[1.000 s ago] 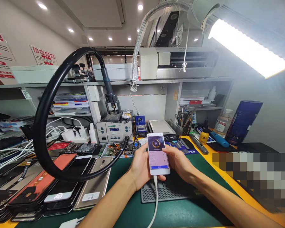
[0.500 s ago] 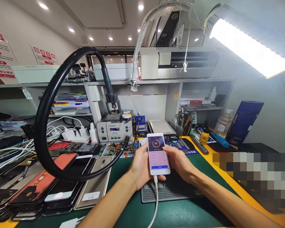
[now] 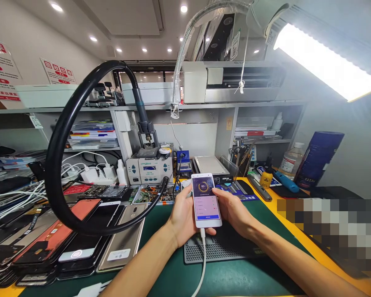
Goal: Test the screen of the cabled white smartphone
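A white smartphone (image 3: 206,202) is held up over the bench, its screen lit with a round gauge at the top and a blue bar at the bottom. My left hand (image 3: 183,220) is closed around its left edge and back, with fingertips showing below the lower right corner. On the other side my right hand (image 3: 235,210) grips the right edge, thumb near the upper part of the screen; its other fingers are hidden behind. A white charging cable (image 3: 204,255) is plugged into the phone's bottom end and runs down toward me. Beneath lies a grey perforated mat (image 3: 222,251).
Stacked phones (image 3: 123,243) crowd the left side under the looped black hose (image 3: 51,165) of a hot-air station (image 3: 150,169). A parts tray (image 3: 137,201) sits behind. On the right are a yellow bottle (image 3: 266,178) and a blue roll (image 3: 320,159). A bright lamp (image 3: 324,62) hangs above.
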Demonstrator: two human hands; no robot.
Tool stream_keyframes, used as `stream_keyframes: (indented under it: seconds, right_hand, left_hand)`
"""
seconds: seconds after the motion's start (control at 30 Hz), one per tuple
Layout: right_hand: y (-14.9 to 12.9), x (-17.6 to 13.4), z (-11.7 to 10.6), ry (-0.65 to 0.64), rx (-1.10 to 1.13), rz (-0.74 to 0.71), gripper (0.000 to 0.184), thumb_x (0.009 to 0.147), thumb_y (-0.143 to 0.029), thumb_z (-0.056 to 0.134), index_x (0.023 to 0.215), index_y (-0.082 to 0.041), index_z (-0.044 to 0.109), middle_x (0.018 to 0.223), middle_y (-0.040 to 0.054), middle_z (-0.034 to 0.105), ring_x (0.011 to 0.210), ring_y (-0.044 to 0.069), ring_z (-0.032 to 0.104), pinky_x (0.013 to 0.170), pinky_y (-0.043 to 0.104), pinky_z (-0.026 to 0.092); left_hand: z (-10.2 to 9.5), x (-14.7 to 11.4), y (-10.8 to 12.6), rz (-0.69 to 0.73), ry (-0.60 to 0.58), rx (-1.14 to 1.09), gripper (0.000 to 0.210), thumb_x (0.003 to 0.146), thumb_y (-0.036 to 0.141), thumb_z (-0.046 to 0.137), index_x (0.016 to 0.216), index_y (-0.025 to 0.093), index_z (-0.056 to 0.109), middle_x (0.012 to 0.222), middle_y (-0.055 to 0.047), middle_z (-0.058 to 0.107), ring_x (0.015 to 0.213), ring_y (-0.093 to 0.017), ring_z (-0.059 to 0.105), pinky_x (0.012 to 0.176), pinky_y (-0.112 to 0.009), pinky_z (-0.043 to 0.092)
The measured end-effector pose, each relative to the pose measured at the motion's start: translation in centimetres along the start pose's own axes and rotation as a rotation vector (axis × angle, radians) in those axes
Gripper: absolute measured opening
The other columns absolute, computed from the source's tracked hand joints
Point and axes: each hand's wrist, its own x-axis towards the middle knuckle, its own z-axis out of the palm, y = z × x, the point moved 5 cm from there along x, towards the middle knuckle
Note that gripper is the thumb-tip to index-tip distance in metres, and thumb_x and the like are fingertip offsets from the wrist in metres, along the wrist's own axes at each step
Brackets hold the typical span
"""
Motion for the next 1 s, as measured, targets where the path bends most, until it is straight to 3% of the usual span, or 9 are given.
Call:
stream_keyframes:
  seconds: [0.13, 0.47, 0.73, 0.87, 0.93, 1.0]
  right_hand:
    - [0.0, 0.0, 0.1, -0.021, -0.003, 0.004, 0.041, 0.095, -0.047, 0.041, 0.086, -0.016, 0.067, 0.082, 0.0096, 0.073, 0.069, 0.023, 0.064, 0.069, 0.034, 0.048]
    - [-0.4, -0.1, -0.2, -0.041, 0.002, -0.019, 0.062, 0.094, -0.066, 0.035, 0.108, -0.017, 0.069, 0.094, 0.0091, 0.072, 0.074, 0.022, 0.062, 0.072, 0.035, 0.047]
    - [-0.8, 0.0, 0.3, -0.049, 0.04, -0.06, 0.049, 0.095, -0.059, 0.04, 0.11, -0.02, 0.066, 0.103, 0.0075, 0.071, 0.071, 0.019, 0.06, 0.067, 0.031, 0.048]
    - [-1.2, 0.2, -1.1, 0.117, -0.02, -0.203, 0.035, 0.089, -0.053, 0.054, 0.105, -0.023, 0.065, 0.112, 0.0058, 0.066, 0.082, 0.021, 0.062, 0.062, 0.03, 0.049]
    - [-1.5, -0.1, -2.0, 0.274, -0.22, -0.291, 0.031, 0.085, -0.052, 0.061, 0.088, -0.021, 0.063, 0.092, 0.005, 0.065, 0.076, 0.02, 0.059, 0.055, 0.027, 0.044]
    - [-1.7, -0.5, -1.9, 0.342, -0.513, -0.351, 0.04, 0.085, -0.056, 0.06, 0.068, -0.02, 0.055, 0.066, 0.0017, 0.056, 0.061, 0.016, 0.049, 0.052, 0.027, 0.036]
  left_hand:
    - [0.1, -0.1, 0.1, 0.0, -0.006, 0.015, 0.07, 0.092, 0.065, 0.038, 0.119, 0.007, 0.066, 0.108, -0.021, 0.066, 0.076, -0.028, 0.065, 0.05, -0.04, 0.057]
    - [0.5, -0.4, 0.3, 0.054, -0.069, -0.002, 0.073, 0.089, 0.071, 0.04, 0.109, 0.006, 0.068, 0.094, -0.016, 0.064, 0.072, -0.025, 0.061, 0.051, -0.039, 0.057]
    - [0.3, -0.2, 0.6, 0.098, -0.082, -0.036, 0.08, 0.092, 0.072, 0.031, 0.124, 0.006, 0.064, 0.106, -0.021, 0.066, 0.076, -0.027, 0.066, 0.052, -0.039, 0.058]
    - [0.0, -0.5, 1.7, 0.178, -0.026, -0.006, 0.077, 0.094, 0.07, 0.032, 0.127, 0.007, 0.062, 0.11, -0.021, 0.067, 0.075, -0.027, 0.068, 0.051, -0.037, 0.057]
    - [-0.3, -0.7, 2.5, 0.24, 0.022, -0.006, 0.074, 0.095, 0.067, 0.032, 0.125, 0.007, 0.063, 0.11, -0.02, 0.068, 0.076, -0.027, 0.068, 0.054, -0.037, 0.057]
    - [-0.6, -0.8, 3.3, 0.317, 0.082, -0.027, 0.071, 0.096, 0.065, 0.032, 0.123, 0.007, 0.064, 0.107, -0.02, 0.069, 0.08, -0.028, 0.068, 0.061, -0.038, 0.058]
